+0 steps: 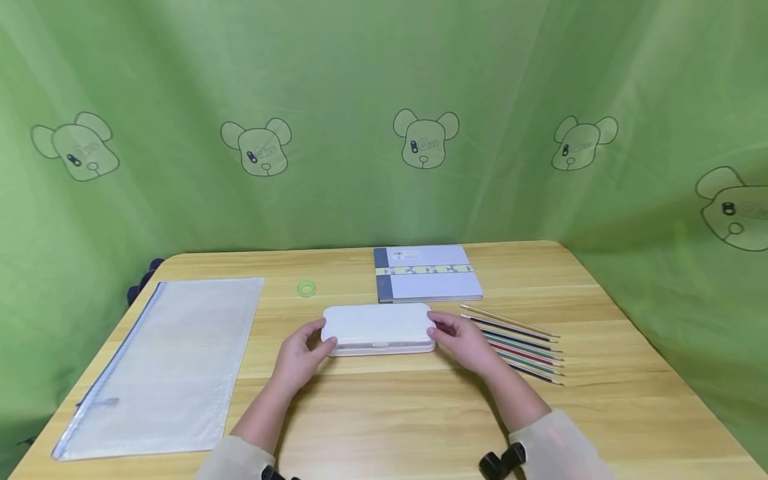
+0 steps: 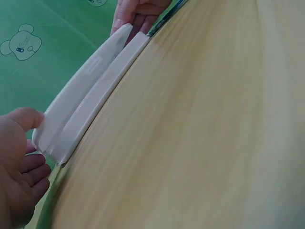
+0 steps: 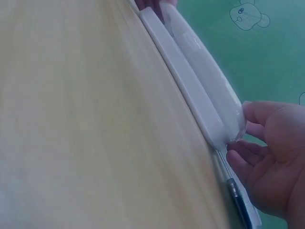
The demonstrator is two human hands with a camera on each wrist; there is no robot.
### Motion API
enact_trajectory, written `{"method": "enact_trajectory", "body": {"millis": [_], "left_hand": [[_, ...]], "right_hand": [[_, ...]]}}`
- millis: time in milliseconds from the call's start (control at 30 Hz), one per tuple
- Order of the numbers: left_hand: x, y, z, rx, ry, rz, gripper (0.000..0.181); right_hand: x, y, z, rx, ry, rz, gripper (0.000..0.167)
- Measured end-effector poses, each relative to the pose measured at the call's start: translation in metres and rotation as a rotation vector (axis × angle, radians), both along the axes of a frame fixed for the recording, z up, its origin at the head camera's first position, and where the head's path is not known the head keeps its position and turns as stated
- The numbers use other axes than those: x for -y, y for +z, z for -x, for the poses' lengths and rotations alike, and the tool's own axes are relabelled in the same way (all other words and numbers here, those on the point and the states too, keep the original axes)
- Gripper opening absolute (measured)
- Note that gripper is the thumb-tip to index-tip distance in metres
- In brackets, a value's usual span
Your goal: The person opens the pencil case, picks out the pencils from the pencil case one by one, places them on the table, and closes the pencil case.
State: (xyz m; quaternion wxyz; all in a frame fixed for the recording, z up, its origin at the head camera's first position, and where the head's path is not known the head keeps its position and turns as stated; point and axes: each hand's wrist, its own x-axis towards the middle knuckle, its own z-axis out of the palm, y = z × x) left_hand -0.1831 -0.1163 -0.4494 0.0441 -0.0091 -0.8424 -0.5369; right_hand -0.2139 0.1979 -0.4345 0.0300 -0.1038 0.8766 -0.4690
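A white pencil case (image 1: 377,323) lies at the middle of the table, its lid (image 2: 78,90) raised a little above the base (image 3: 183,88) along the near side. My left hand (image 1: 300,357) holds the lid's left end between thumb and fingers. At the opposite end my right hand (image 1: 468,341) grips the lid the same way. What lies inside the case is hidden. Just right of my right hand, several pencils (image 1: 522,329) lie side by side on the table.
A clear mesh zip pouch (image 1: 168,367) lies flat at the left. Behind the case are a green tape ring (image 1: 307,289) and a lavender notebook (image 1: 432,283) with a patterned band. A green curtain (image 1: 342,200) hangs beyond the wooden table (image 1: 384,420).
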Motion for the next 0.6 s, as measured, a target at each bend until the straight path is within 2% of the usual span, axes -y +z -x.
{"method": "enact_trajectory", "body": {"millis": [200, 600], "left_hand": [[-0.0012, -0.0022, -0.0026, -0.004, -0.002, 0.037, 0.053], [-0.0018, -0.0028, -0.0032, -0.010, 0.002, 0.072, 0.051]], "right_hand": [[0.0018, -0.0026, -0.0039, 0.032, -0.014, -0.008, 0.047], [0.0043, -0.0010, -0.0069, 0.032, -0.018, -0.030, 0.045]]}}
